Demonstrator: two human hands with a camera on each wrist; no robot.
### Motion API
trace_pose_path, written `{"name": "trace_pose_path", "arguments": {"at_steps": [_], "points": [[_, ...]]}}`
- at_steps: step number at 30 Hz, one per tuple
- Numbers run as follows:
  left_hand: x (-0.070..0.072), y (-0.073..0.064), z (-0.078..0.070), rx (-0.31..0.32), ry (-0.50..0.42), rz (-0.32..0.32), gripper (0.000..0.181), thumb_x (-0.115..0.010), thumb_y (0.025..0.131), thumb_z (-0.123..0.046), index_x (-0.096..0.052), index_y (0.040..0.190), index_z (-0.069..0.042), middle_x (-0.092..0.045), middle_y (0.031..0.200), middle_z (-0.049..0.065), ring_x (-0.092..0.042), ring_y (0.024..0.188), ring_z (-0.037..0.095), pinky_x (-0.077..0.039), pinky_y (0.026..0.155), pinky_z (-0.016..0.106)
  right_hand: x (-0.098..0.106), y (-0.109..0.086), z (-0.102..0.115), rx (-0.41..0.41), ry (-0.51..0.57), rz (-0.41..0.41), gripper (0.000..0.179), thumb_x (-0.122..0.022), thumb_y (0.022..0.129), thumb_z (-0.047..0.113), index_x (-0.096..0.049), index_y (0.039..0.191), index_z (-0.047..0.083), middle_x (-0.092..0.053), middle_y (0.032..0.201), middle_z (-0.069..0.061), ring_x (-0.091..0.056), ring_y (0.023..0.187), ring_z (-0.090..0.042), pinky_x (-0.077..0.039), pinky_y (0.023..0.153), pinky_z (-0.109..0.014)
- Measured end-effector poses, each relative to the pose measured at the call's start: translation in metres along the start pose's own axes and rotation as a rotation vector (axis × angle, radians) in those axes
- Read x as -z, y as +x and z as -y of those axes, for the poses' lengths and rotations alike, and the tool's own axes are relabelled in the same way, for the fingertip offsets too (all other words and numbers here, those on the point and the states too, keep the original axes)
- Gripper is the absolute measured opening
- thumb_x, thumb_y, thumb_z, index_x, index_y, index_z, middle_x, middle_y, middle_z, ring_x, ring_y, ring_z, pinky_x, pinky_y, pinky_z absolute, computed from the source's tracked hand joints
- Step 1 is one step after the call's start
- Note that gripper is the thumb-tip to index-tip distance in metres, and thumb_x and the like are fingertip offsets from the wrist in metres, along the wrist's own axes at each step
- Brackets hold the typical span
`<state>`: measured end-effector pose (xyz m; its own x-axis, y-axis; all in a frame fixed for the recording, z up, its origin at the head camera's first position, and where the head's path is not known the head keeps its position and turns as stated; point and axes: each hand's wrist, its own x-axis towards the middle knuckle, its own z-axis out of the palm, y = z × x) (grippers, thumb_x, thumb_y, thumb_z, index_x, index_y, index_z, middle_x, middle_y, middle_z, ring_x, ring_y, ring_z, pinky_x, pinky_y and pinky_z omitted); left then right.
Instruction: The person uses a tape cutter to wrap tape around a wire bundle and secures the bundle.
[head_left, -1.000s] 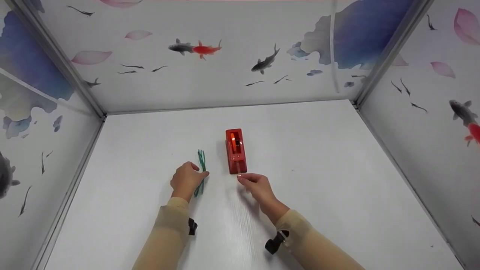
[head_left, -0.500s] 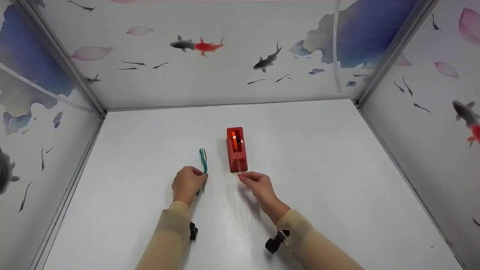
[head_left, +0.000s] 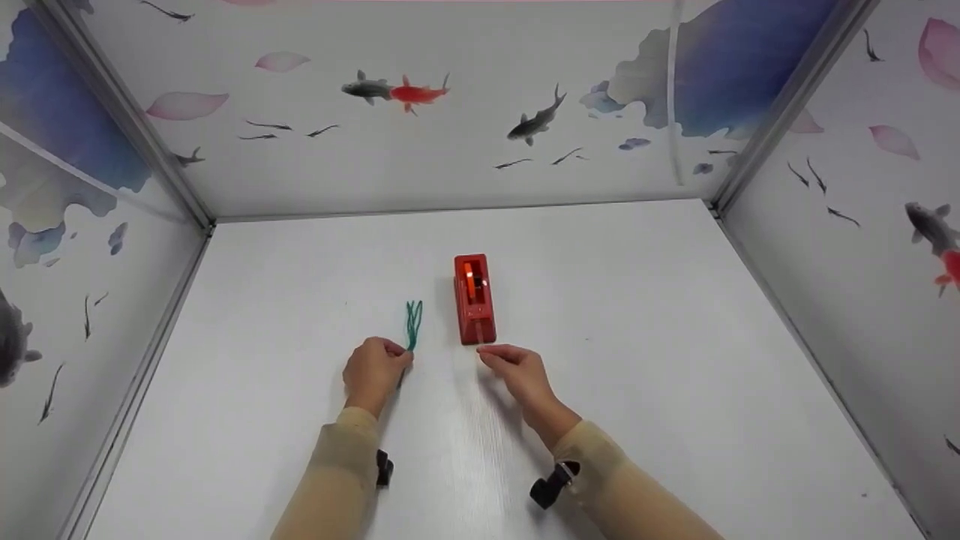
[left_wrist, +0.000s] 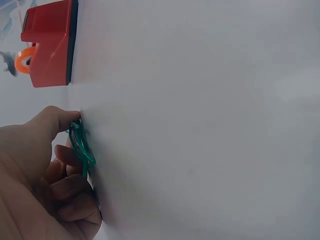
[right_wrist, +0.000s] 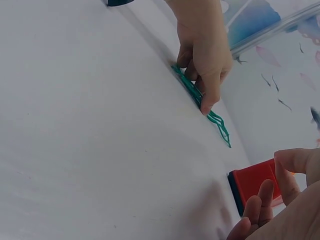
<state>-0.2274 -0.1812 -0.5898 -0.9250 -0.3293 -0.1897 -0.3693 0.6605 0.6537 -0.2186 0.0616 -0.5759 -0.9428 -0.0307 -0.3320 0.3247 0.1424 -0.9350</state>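
A bundle of thin green cords (head_left: pixel 413 324), folded into loops, lies on the white table left of a red tape dispenser (head_left: pixel 484 304). My left hand (head_left: pixel 375 373) pinches the bundle near its middle between thumb and fingers; the looped far end sticks out beyond them. In the left wrist view the cords (left_wrist: pixel 81 145) show between thumb and curled fingers. At the dispenser's near end, my right hand (head_left: pixel 525 379) pinches the end of a clear tape strip (head_left: pixel 480 330) between thumb and forefinger. The right wrist view shows that hand's other fingers (right_wrist: pixel 252 207) loosely bent.
An orange tape roll (head_left: pixel 470 280) sits inside the dispenser. Printed panels with fish and petals enclose the table (head_left: pixel 675 337) at the back (head_left: pixel 465 165) and both sides. A black strap buckle (head_left: pixel 553 484) hangs from the right sleeve, another dark one (head_left: pixel 384 469) from the left.
My left thumb and fingers have closed on the green cords and drawn slightly toward me. The bundle's far end has swung right. My right hand stays almost still at the tape.
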Motion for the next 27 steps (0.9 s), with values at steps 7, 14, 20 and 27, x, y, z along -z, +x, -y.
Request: {"name": "trace_pose_path", "arguments": {"at_steps": [7,14,20,27], "points": [[0.0020,-0.0009,-0.0002,0.011,-0.007,0.010,0.017,-0.079,0.090,-0.026,-0.075,0.093,-0.009,-0.073,0.090,0.005,-0.065,0.083,0.022,-0.051,0.077,0.039,0.0003,0.0012,0.0002,-0.019,0.014,0.001,0.021,-0.076,0.095,0.027,-0.080,0.112,0.016,-0.073,0.121,-0.004,-0.062,0.113,-0.022,-0.049,0.102,-0.043],[-0.0007,-0.0018,0.0039,-0.014,-0.029,-0.005,0.015,-0.078,0.091,-0.023,-0.076,0.097,-0.009,-0.074,0.091,0.005,-0.066,0.086,0.022,-0.053,0.081,0.040,0.0005,0.0003,-0.0029,-0.004,0.030,0.004,0.023,-0.076,0.095,0.027,-0.080,0.112,0.012,-0.074,0.120,-0.005,-0.061,0.110,-0.022,-0.048,0.100,-0.043],[0.0002,-0.0028,0.0052,0.002,-0.044,0.004,0.015,-0.080,0.091,-0.023,-0.076,0.097,-0.010,-0.074,0.091,0.005,-0.066,0.087,0.022,-0.053,0.083,0.039,-0.0004,-0.0013,-0.0024,-0.014,0.031,0.002,0.023,-0.075,0.095,0.027,-0.080,0.112,0.013,-0.074,0.120,-0.005,-0.061,0.112,-0.023,-0.048,0.101,-0.044],[0.0006,-0.0044,0.0026,-0.047,0.024,0.027,0.011,-0.077,0.091,-0.019,-0.075,0.094,-0.008,-0.073,0.091,0.006,-0.066,0.086,0.022,-0.055,0.084,0.041,-0.0012,0.0007,-0.0019,-0.032,0.040,-0.001,0.021,-0.074,0.096,0.027,-0.079,0.112,0.014,-0.074,0.120,-0.004,-0.062,0.114,-0.024,-0.048,0.104,-0.045]]}}
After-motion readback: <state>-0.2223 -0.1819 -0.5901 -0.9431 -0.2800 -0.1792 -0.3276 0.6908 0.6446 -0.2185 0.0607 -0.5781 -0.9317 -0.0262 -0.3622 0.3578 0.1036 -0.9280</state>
